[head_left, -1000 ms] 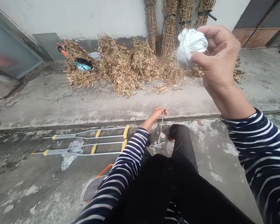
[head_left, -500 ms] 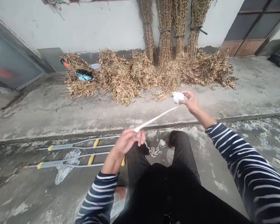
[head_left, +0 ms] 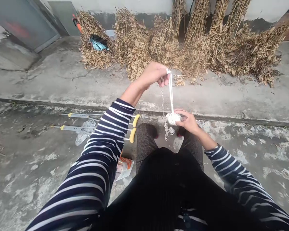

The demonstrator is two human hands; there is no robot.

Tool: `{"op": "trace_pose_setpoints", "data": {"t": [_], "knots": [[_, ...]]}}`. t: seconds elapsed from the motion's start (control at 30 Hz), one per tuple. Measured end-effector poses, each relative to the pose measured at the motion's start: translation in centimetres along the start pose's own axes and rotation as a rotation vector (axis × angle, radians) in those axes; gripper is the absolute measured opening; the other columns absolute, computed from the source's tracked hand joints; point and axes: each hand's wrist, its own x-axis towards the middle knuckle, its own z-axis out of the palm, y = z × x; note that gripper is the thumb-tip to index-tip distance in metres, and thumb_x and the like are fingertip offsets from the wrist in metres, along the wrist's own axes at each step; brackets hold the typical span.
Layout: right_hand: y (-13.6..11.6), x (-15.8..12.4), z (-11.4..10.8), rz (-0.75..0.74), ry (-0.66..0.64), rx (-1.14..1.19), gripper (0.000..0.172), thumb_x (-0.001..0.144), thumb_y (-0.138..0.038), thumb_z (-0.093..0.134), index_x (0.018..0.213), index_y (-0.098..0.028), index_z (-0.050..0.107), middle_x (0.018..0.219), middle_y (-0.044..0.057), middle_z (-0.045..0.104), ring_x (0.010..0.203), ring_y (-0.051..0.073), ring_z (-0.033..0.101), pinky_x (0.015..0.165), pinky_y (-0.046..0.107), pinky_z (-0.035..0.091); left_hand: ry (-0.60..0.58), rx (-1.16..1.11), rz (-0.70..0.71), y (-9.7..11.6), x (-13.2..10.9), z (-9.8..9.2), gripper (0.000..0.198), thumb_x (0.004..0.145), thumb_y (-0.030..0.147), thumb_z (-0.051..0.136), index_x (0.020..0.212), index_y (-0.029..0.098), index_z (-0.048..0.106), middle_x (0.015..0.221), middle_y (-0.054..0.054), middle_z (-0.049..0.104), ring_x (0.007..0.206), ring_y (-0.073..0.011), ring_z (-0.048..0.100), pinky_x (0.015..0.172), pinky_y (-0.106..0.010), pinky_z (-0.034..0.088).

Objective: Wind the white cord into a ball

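Note:
My left hand [head_left: 157,74] is raised in front of me, its fingers pinched on a white cord [head_left: 171,91]. From there the cord runs down taut, in what looks like two strands, to a white ball of cord [head_left: 173,118]. My right hand [head_left: 186,122] grips that ball from its right side, low above my knees. A thinner twisted length [head_left: 162,102] dangles below my left hand. On the ground between my feet lie loose coils [head_left: 166,131] and a small white roll [head_left: 171,131].
Crutches with yellow grips [head_left: 133,134] lie at left, beside a clear plastic bag [head_left: 83,133]. An orange-and-white packet [head_left: 125,166] is by my left leg. Past the concrete step edge [head_left: 106,107], dried plant bundles [head_left: 135,45] lean on the wall, with a blue-and-black cloth [head_left: 98,43].
My left hand has risen up and to the right, while my right hand with the ball has come down. The cord between them has gone from slanting to nearly upright. My view has tilted downward.

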Motion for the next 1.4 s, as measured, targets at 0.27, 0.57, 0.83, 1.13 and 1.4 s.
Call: {"op": "trace_pose_setpoints", "data": {"t": [0.27,0.57,0.83,1.13,1.4], "knots": [[-3.7,-3.9,-0.5,0.034,-0.151,0.324,0.059,0.063,-0.024,0.095,0.118,-0.026,0.074,0.121,0.008,0.077,0.108,0.023,0.074,0.093,0.036,0.062,-0.375,0.296,-0.246,-5.0,1.6,1.9,0.013,0.078,0.006,0.068,0.066,0.01,0.071,0.054,-0.006,0.063,0.045,-0.0129,0.059,0.062,-0.029,0.056],[-5.8,-4.4,-2.6,-0.045,0.059,0.121,0.057,0.064,-0.034,0.096,0.117,-0.028,0.077,0.121,0.008,0.075,0.113,0.027,0.071,0.099,0.041,0.06,-0.626,0.309,-0.588,-12.1,-2.7,6.2,0.009,0.06,0.008,0.07,0.057,0.016,0.07,0.054,-0.01,0.066,0.044,-0.0219,0.062,0.051,-0.032,0.053],[-4.7,-0.3,-4.6,-0.212,0.291,0.028,0.049,0.06,-0.013,0.084,0.106,-0.024,0.07,0.124,0.006,0.074,0.122,0.027,0.069,0.108,0.043,0.056,-1.123,0.001,-0.523,-13.9,-8.8,9.9,0.018,0.071,0.035,0.07,0.067,0.018,0.072,0.086,-0.017,0.079,0.081,-0.0268,0.076,0.065,-0.035,0.063],[-1.2,-2.3,-4.1,-0.414,0.291,-0.552,0.043,0.073,-0.013,0.067,0.114,-0.027,0.069,0.126,0.006,0.073,0.124,0.029,0.065,0.111,0.051,0.051,-1.107,-0.422,-0.433,-11.4,-12.8,9.9,0.019,0.084,0.029,0.067,0.075,0.013,0.068,0.082,-0.016,0.076,0.082,-0.0249,0.075,0.071,-0.034,0.063],[-1.5,-3.0,-2.9,-0.44,0.187,-0.67,0.041,0.081,-0.016,0.067,0.12,-0.028,0.068,0.127,0.008,0.072,0.126,0.031,0.064,0.111,0.053,0.052,-0.893,-0.382,-0.313,-9.8,-12.8,9.7,0.019,0.086,0.025,0.064,0.077,0.009,0.07,0.08,-0.015,0.077,0.077,-0.0207,0.075,0.077,-0.032,0.061]]}}
